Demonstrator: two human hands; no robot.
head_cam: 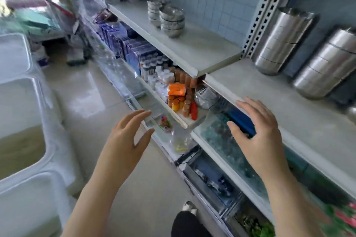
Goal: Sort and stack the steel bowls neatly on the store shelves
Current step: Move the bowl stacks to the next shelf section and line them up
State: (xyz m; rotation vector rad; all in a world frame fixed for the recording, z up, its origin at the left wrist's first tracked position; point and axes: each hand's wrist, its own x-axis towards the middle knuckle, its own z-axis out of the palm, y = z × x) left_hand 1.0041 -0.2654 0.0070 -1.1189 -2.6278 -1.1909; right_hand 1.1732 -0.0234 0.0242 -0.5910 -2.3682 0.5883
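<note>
Two short stacks of steel bowls [172, 21] stand on the white shelf [202, 48] at the upper middle, a smaller stack [154, 11] just behind the front one. Two tall stacks of steel bowls lie tilted against the back wall on the right shelf [289, 106]: one stack [283, 40] and a larger stack [325, 65]. My left hand [125, 138] hovers with fingers relaxed over the aisle, holding nothing. My right hand [260, 132] is spread in front of the right shelf's front edge, holding nothing. Both hands are well apart from the bowls.
Lower shelves hold blue boxes [134, 50], small bottles and orange packets [177, 90], a steel basket [205, 96] and clear-fronted bins. White plastic tubs [25, 113] line the left side of the tiled aisle. My shoe [189, 207] shows at the bottom.
</note>
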